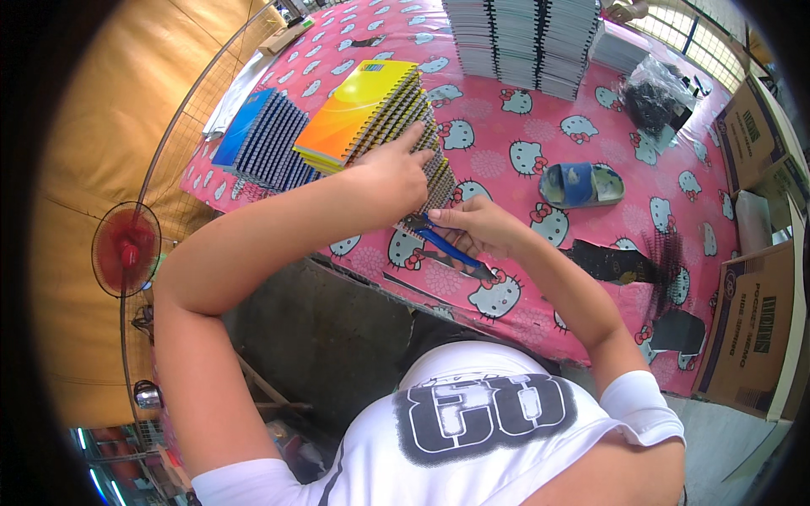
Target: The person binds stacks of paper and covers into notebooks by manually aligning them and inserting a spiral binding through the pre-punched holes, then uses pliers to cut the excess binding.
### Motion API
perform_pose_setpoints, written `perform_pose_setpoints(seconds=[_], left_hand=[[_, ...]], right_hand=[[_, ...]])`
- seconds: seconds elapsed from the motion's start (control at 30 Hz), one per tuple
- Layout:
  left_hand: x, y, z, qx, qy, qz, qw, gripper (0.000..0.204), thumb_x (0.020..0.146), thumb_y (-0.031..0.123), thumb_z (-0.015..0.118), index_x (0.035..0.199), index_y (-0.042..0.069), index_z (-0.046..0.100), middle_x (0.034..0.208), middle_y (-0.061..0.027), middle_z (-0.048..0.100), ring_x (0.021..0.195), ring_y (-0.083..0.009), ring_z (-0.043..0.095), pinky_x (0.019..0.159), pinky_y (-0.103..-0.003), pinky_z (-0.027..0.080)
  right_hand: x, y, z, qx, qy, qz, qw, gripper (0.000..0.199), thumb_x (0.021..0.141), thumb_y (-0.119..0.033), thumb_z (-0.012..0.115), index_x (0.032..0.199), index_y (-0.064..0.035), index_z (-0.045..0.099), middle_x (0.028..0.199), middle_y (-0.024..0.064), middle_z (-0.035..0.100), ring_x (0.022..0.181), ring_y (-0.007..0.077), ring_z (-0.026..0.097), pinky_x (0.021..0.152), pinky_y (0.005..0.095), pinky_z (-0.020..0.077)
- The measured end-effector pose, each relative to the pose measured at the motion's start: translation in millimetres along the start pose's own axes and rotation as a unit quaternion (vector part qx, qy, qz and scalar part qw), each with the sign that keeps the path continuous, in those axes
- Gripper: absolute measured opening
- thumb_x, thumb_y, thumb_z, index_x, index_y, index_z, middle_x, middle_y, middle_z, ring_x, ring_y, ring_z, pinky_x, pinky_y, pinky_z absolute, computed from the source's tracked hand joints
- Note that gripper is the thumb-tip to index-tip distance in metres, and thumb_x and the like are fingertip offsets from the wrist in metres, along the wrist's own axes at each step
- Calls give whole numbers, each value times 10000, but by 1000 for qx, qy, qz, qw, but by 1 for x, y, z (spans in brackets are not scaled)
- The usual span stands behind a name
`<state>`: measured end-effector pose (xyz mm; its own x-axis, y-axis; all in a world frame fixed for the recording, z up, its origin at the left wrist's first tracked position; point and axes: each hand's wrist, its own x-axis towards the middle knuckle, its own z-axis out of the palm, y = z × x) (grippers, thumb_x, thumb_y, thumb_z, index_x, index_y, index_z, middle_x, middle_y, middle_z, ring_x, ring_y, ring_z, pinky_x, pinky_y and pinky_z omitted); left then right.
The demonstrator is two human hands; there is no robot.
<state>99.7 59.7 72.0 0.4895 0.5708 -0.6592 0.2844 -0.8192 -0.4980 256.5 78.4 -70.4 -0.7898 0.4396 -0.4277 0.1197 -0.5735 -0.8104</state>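
My left hand (395,169) presses down on a fanned stack of spiral-bound notebooks (371,118) with orange and yellow covers, fingers spread along the wire spines. My right hand (477,229) grips blue-handled pliers (449,250) at the near end of the stack, right by the lowest notebook's spiral. Both hands work over a table covered in a pink cloth with cartoon cats (540,126).
A second fanned stack with blue covers (261,139) lies to the left. Tall piles of notebooks (519,42) stand at the back. A blue tape roll holder (580,184), black wire bits (666,253), cardboard boxes (755,329) at right, a red fan (126,249) at left.
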Motion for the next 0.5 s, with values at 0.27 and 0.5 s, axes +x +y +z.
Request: perform_pose_setpoints(seconds=[0.27,0.5], left_hand=[[4,-1,2,1,-24,7,1000,201,827,227,594,976,179,720,1270,36,601,1345,-233,388,1158,-562,127],[3,-1,8,-14,34,-5,999,210,813,200,603,981,158,721,1251,36,614,1331,-241,406,1162,-546,142]], right_hand=[[-5,34,14,-379,192,-324,845,475,756,-383,768,1029,-29,607,971,137,605,889,256,610,762,386,489],[10,35,15,-530,312,-490,618,463,703,-360,789,1013,-56,627,965,125,580,892,295,593,770,440,476]])
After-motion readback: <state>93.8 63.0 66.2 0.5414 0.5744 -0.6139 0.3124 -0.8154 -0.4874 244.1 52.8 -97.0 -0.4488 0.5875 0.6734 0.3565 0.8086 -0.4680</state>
